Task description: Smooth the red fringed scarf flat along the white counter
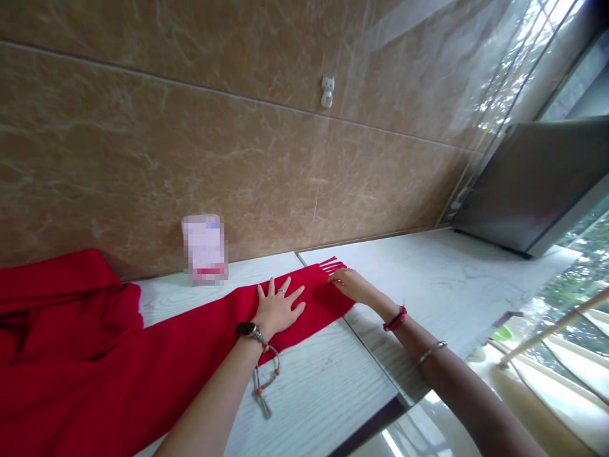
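Observation:
A red scarf (190, 346) with a fringed end runs across the pale wood-grain tabletop. My left hand (276, 309) lies flat on it, fingers spread, pressing the cloth down. At the far end, my right hand (353, 287) is at the fringe (332, 264), its fingers bent and drawn together on the cloth; the exact grip of the fingertips is partly hidden. The scarf is smooth under my hands, while the rest is a bunched heap (71, 298) on the left.
A blurred pink packet or box (205, 249) leans against the brown marbled wall (266, 165) behind the scarf. A small white cat-shaped hook (327, 91) is fixed to the wall. A dark grey appliance (528, 184) stands at the right end of the white tabletop (428, 273).

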{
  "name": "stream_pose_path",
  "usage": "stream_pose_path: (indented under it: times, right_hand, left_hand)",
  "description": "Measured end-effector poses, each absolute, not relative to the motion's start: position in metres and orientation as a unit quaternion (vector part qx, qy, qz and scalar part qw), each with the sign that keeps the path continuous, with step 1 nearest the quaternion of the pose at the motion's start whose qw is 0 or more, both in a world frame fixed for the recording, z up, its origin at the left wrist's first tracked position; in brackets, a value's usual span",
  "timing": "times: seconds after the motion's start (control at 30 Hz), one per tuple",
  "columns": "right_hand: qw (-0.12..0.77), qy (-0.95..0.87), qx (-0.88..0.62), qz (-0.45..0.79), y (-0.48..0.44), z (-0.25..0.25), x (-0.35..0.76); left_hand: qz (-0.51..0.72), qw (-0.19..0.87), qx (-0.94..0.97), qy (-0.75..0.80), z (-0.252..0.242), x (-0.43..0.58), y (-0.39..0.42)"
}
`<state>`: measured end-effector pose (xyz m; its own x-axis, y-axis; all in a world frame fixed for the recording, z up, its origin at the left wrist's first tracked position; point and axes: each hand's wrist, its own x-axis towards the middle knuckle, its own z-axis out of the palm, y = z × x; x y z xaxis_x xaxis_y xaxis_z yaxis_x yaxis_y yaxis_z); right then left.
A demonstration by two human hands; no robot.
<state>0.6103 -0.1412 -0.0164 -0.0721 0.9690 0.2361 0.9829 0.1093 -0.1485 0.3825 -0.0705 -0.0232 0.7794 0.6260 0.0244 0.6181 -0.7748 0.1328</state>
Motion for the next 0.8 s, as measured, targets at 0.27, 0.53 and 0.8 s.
stream_pose_path:
  times: [0.27, 0.53, 0.8]
  right_hand:
    - [0.06, -0.6, -0.796, -0.058, -0.159, -0.015, 0.654]
    - [0.083, -0.635, -0.768, -0.008, -0.164, 0.002, 0.636]
    - [0.01, -0.56, -0.828, -0.024, -0.175, 0.002, 0.657]
  left_hand:
    - [0.026, 0.056, 0.94, 0.334, -0.019, 0.383, -0.073]
    - [0.033, 0.055, 0.94, 0.335, -0.02, 0.382, -0.072]
    - [0.032, 0.056, 0.94, 0.335, -0.019, 0.382, -0.072]
